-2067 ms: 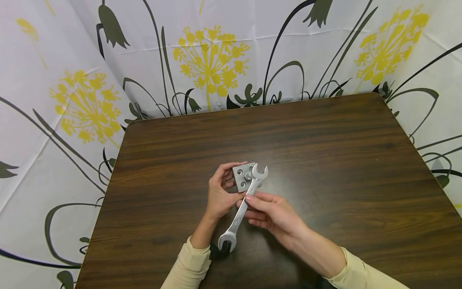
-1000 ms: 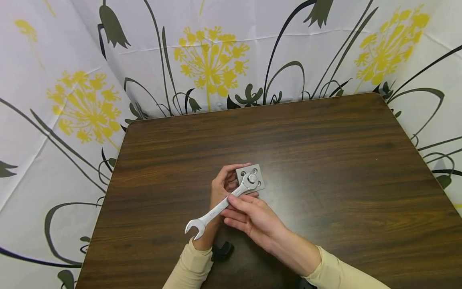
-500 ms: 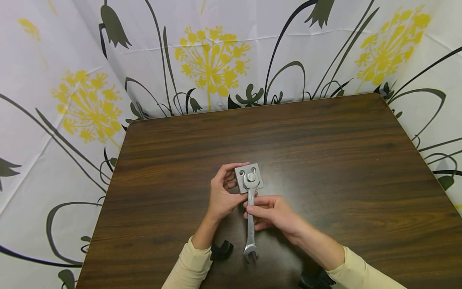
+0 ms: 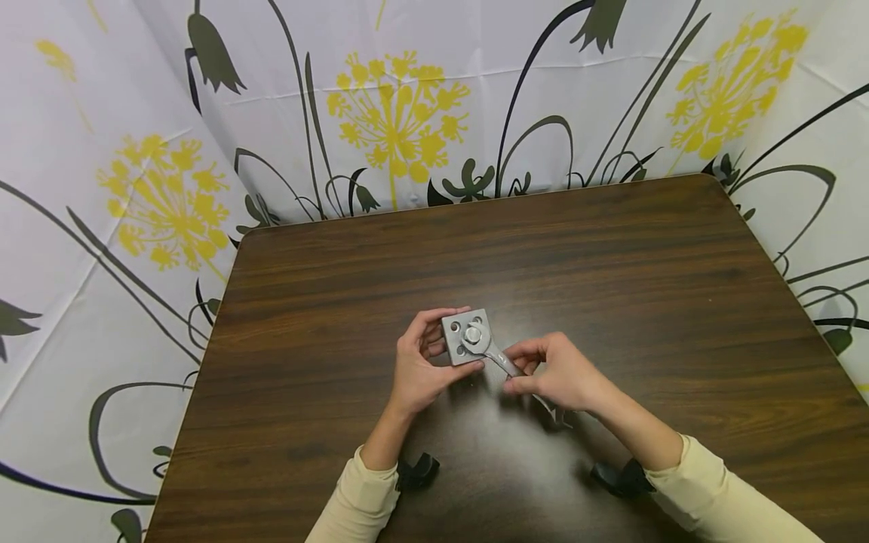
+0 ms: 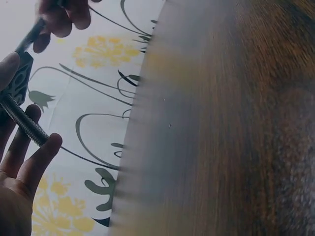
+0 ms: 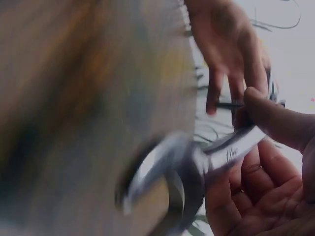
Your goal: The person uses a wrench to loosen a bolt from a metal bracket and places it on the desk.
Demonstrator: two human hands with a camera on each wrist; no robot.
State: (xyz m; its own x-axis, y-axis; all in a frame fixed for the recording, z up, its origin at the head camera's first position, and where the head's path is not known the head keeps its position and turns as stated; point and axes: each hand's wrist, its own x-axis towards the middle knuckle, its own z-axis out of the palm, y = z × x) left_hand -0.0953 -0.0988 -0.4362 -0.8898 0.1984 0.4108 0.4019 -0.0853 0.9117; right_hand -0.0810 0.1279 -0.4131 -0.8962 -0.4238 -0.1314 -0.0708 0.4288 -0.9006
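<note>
My left hand point(image 4: 417, 377) grips a square grey metal block point(image 4: 450, 345) with several holes, raised over the table. A bolt's hex head point(image 4: 473, 334) sits on the block's face. In the left wrist view the bolt's threaded shank point(image 5: 24, 123) sticks out of the far side, along the left fingers. One end of an open-ended wrench point(image 4: 501, 361) fits round the bolt head. My right hand point(image 4: 562, 377) pinches the wrench's shaft between thumb and fingers, partly covering it. The wrench's free open end point(image 6: 189, 172) shows large and blurred in the right wrist view.
A dark wood-grain table point(image 4: 611, 264) lies below both hands. Behind and beside it hangs a white curtain point(image 4: 434, 38) printed with yellow and grey flowers. Black wrist mounts point(image 4: 417, 471) stick out below each forearm.
The wrench, earlier apart from the bolt head, came onto it and has swung from pointing lower left, through straight down, to lower right. My right hand moved right with it; the left keeps the block.
</note>
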